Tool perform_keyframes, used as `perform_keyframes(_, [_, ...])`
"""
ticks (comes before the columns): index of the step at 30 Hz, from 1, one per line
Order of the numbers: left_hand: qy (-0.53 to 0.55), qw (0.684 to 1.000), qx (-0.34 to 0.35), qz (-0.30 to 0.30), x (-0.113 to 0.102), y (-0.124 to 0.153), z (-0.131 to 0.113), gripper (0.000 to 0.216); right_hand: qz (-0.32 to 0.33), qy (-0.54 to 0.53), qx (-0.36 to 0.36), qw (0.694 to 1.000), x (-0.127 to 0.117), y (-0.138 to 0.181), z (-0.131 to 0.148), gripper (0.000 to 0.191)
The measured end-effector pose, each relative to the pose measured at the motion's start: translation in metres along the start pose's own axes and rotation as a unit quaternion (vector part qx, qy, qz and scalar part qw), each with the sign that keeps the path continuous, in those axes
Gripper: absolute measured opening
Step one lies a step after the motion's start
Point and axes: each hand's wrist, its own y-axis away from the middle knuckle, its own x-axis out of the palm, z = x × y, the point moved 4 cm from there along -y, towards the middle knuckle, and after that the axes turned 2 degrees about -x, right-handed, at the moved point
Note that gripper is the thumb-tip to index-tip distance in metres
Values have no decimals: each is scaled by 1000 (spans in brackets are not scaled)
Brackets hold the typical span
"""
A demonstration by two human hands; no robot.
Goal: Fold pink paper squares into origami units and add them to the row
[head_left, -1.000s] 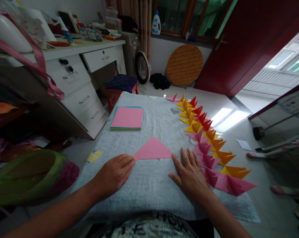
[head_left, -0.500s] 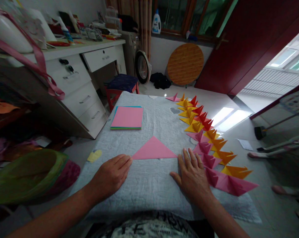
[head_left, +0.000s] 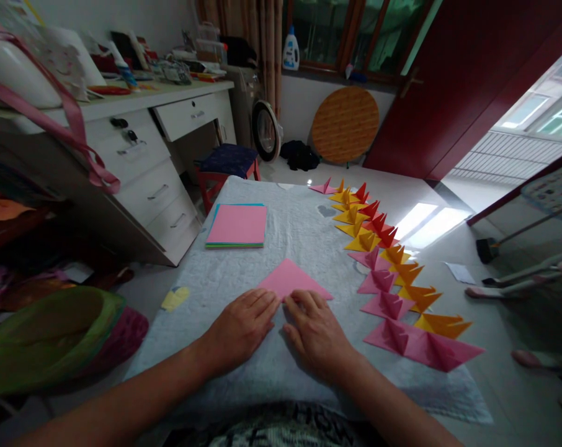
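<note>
A pink paper triangle (head_left: 291,278) lies on the grey quilted cloth (head_left: 244,273) in front of me. My left hand (head_left: 242,326) and my right hand (head_left: 314,330) lie side by side on its near edge, fingers stretched out flat and pressing the paper down, fingertips almost touching. A stack of coloured square sheets (head_left: 237,226), pink on top, lies further back on the left. Along the right side of the cloth runs a row of folded paper shapes (head_left: 387,276) in pink, yellow, orange and red.
A white desk with drawers (head_left: 155,149) stands on the left, with a red stool (head_left: 226,162) beside it. A green and pink bag (head_left: 53,329) sits at the lower left. A round wooden board (head_left: 346,124) leans on the far wall. The tiled floor lies to the right.
Both hands have moved inward from the two ends of the triangle's base to its middle and now cover the near edge. The triangle looks smaller, its left part under my hand.
</note>
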Motion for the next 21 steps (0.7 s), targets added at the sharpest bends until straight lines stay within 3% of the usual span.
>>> perform_keyframes(3, [-8, 1000, -7, 19, 7, 2, 0, 31, 22, -10, -5, 1000, 5, -9, 6, 31])
perform_keyframes(10, [-16, 999, -12, 37, 3, 8, 4, 29, 11, 26, -4, 1000, 12, -9, 6, 46])
perform_keyframes(21, [-63, 998, -21, -17, -10, 27, 18, 22, -33, 100, 35, 994, 1, 20, -25, 50])
